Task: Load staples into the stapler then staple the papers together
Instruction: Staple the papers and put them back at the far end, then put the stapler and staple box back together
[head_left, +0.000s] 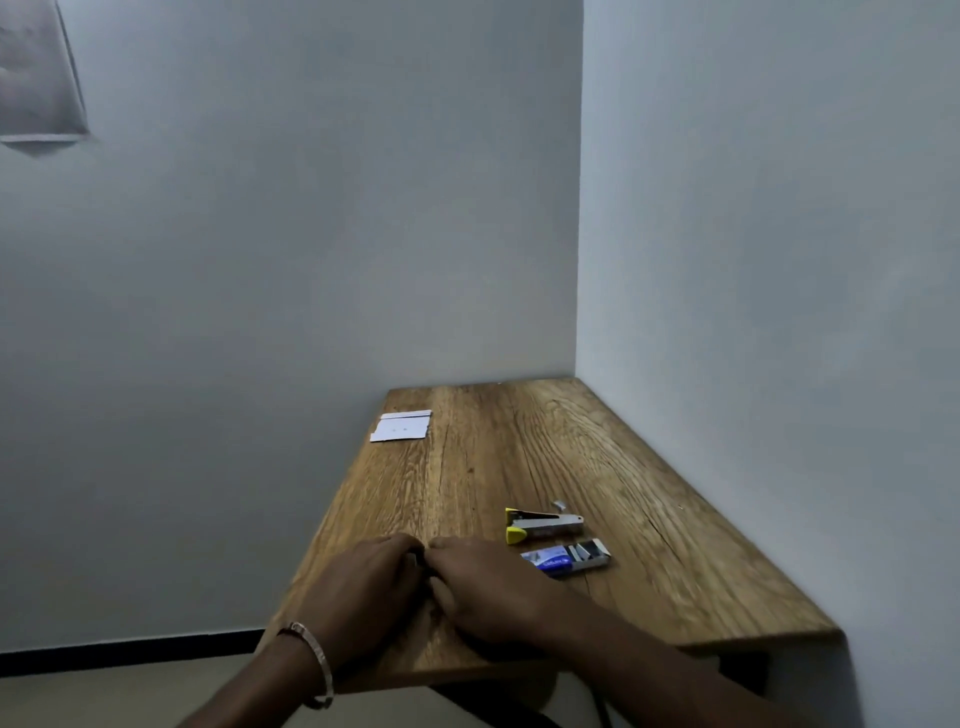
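Papers (401, 427) at far left of table (675, 561), well apart from hands. Left hand (363, 587), bracelet (311, 660) on wrist, meets right hand (483, 592) at near edge; fingers curled over something small and dark, contents unclear. Stapler (540, 526) lies right of hands, open, untouched. Staple box (563, 557) nearer, open, staple strips showing at right end. Risk: strip snaps or scatters if pinched hard.

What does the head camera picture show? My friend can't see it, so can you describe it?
Two hands, left hand and right hand, meet fingertip to fingertip on a wooden table; whether they hold anything is hidden. Beside the right hand lie a yellow-tipped stapler and an open staple box. White papers sit at the far left corner.
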